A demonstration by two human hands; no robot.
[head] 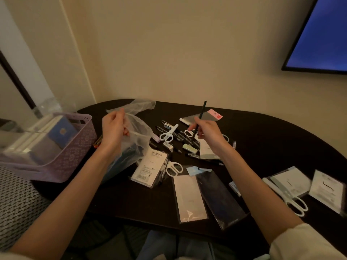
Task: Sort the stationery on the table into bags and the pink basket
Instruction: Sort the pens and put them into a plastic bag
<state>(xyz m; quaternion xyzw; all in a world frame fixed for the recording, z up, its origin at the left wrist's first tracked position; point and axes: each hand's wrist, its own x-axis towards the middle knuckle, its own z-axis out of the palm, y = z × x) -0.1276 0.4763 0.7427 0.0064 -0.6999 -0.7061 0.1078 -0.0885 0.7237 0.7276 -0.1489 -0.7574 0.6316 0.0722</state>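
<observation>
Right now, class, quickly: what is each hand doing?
Left hand: closed, gripping the clear bag by its rim.
Right hand: closed, holding a black pen upright.

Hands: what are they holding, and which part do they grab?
The left hand grips the clear plastic bag by its top edge. The right hand pinches a black pen near its lower end, so it points up.

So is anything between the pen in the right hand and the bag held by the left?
Nothing visible. The right hand holds the black pen upright above the table; open air separates it from the clear bag the left hand grips.
</observation>
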